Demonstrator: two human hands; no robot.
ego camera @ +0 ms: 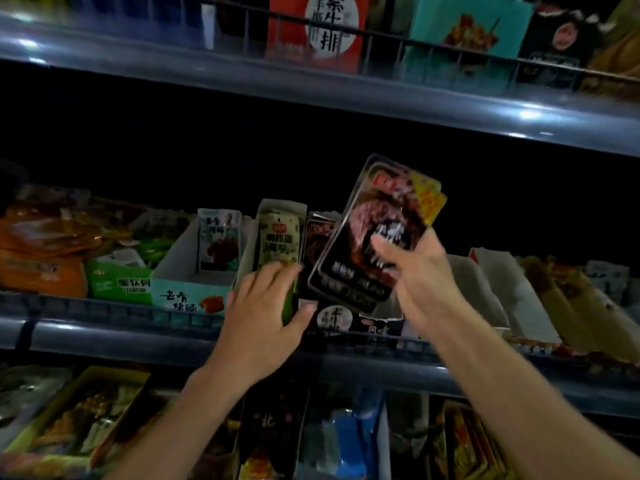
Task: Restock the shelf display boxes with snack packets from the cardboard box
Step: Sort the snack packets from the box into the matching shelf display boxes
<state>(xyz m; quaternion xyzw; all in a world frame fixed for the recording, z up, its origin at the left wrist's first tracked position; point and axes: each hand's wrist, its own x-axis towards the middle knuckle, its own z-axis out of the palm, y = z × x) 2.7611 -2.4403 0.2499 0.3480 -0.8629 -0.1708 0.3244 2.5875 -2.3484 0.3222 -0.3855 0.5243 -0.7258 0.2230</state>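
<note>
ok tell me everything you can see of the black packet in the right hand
The black packet is a flat, glossy pouch with a reddish food picture, white lettering and a yellow corner patch. It tilts rightward above a dark display box on the middle shelf. The right hand pinches its lower right edge; nothing else plainly touches it.

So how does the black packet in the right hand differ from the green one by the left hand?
The black packet is held up in the air, tilted; the green packet stands upright in its display box. The black one looks larger. The right hand grips the black one; the left hand rests at the green one's box front. Both are printed snack packets.
</note>
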